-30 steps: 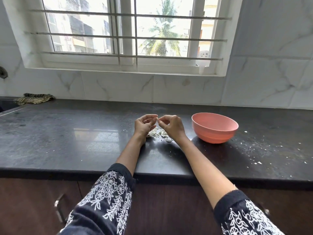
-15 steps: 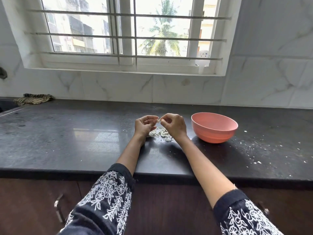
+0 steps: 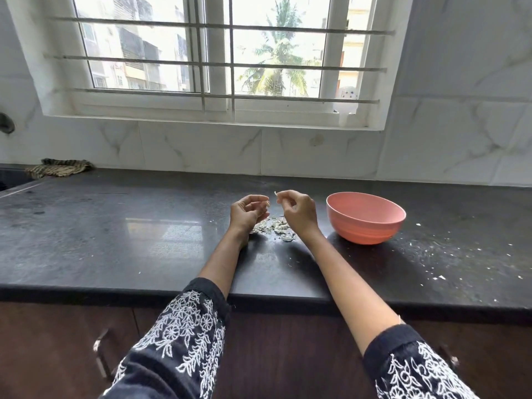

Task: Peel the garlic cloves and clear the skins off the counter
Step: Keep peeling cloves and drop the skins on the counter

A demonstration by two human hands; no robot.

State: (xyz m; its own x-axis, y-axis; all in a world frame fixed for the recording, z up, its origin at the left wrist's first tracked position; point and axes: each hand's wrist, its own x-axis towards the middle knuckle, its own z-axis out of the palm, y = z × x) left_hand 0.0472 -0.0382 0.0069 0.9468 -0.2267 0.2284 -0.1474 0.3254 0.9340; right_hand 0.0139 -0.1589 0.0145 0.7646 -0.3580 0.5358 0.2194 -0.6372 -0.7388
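My left hand (image 3: 248, 212) hovers above the black counter (image 3: 115, 240) with its fingers curled round a small garlic clove (image 3: 266, 204), which barely shows at the fingertips. Just to the right, my right hand (image 3: 298, 213) pinches a thin white strip of garlic skin (image 3: 275, 193) between thumb and forefinger. A small gap separates the two hands. Under and between them lies a pile of pale garlic skins (image 3: 273, 226) on the counter. A pink bowl (image 3: 365, 223) stands right of my right hand; its inside is hidden from here.
White flecks of skin (image 3: 431, 254) are scattered over the counter right of the bowl. A striped cloth (image 3: 59, 167) lies at the back left by the sink edge. A tiled wall and barred window rise behind the counter. Dark cabinet fronts run below the counter's front edge.
The hands, joined at the fingertips on the clove before, have parted. My right hand has pulled a strip of skin up and away to the right.
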